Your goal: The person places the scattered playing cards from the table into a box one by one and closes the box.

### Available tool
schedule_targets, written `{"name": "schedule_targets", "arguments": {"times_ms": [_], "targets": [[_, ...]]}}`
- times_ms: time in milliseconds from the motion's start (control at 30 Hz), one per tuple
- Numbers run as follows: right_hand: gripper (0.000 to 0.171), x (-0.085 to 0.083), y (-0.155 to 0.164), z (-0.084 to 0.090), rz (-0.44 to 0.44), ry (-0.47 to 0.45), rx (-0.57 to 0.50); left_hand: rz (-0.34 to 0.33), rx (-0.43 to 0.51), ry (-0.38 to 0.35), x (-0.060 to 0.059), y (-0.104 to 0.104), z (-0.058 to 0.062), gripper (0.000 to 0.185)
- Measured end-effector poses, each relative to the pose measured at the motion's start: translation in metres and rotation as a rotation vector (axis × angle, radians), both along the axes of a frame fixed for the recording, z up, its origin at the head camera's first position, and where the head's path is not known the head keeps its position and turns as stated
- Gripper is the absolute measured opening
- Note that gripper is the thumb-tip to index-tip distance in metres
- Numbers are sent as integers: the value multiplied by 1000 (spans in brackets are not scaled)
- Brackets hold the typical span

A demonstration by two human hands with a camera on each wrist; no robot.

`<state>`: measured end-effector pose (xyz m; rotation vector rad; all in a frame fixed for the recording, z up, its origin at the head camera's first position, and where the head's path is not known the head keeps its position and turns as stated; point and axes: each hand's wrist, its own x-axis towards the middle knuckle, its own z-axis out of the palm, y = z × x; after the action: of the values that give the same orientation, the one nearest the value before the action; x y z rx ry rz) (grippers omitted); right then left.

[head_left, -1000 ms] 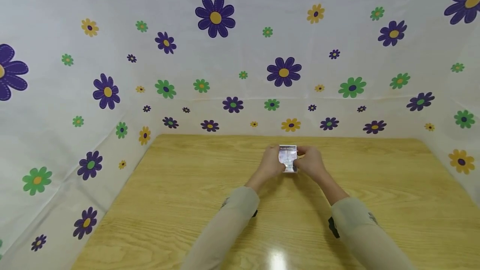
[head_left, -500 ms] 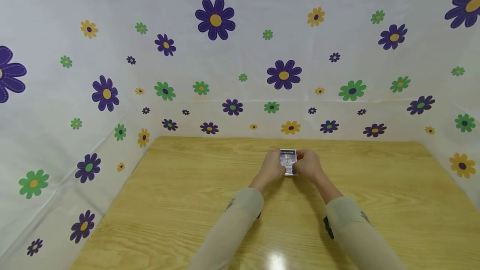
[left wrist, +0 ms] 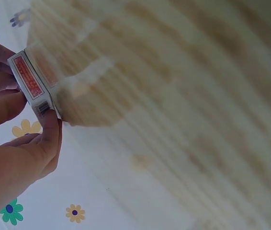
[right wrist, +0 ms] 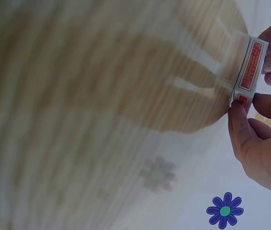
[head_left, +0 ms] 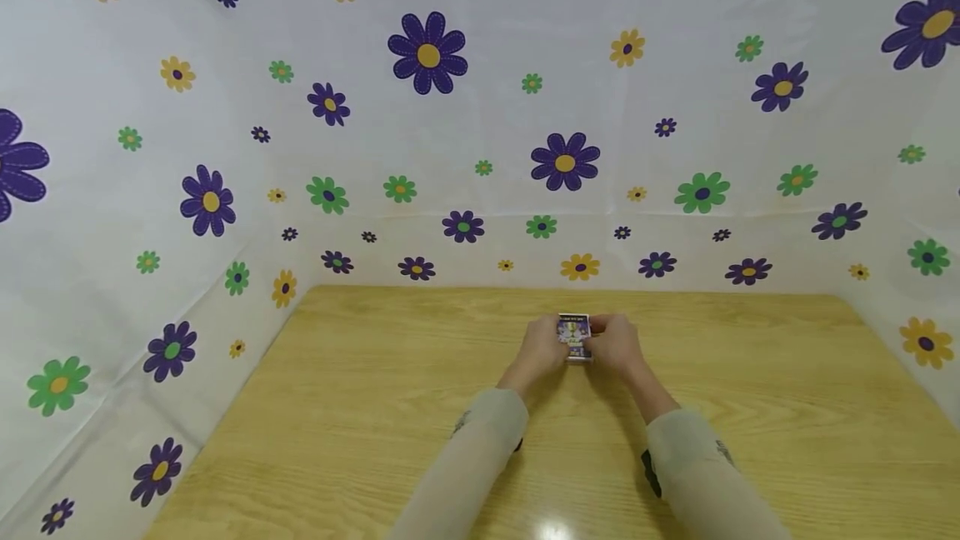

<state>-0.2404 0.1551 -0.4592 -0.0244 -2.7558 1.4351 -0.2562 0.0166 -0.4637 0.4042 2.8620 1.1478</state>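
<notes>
A small printed box (head_left: 574,335), the size of a playing-card pack, stands or rests on the table toward its back edge. Its face has a dark strip at the top and a gold cup-like picture on purple. My left hand (head_left: 542,348) pinches its left side between thumb and fingers; my right hand (head_left: 617,344) pinches the right side. In the left wrist view the box (left wrist: 28,79) shows a white side with a red panel and a barcode at one end. The right wrist view shows the box's side (right wrist: 251,67) with a similar red panel, its reflection against it.
The wooden table (head_left: 375,390) is glossy and reflects the box. A white cloth (head_left: 480,115) printed with purple, green and yellow flowers hangs behind the table and along both sides.
The head view has tilted slightly up, so everything sits lower in it. Glare has left the box's face and its print shows. Both hands keep their hold at nearly the same place.
</notes>
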Motion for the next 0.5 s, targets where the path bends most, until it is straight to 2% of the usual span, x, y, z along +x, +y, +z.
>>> {"name": "schedule_targets", "arguments": {"times_ms": [267,367,500], "targets": [[32,2,-2,-1,7,23,15,-23,-35,7,2,-2,0,19],[34,2,-1,0,13,19,15,-48,-55,24,1,-2,1,18],[38,5,1,0,18,-11,-9,-74,-56,11,2,-4,1,16]]}}
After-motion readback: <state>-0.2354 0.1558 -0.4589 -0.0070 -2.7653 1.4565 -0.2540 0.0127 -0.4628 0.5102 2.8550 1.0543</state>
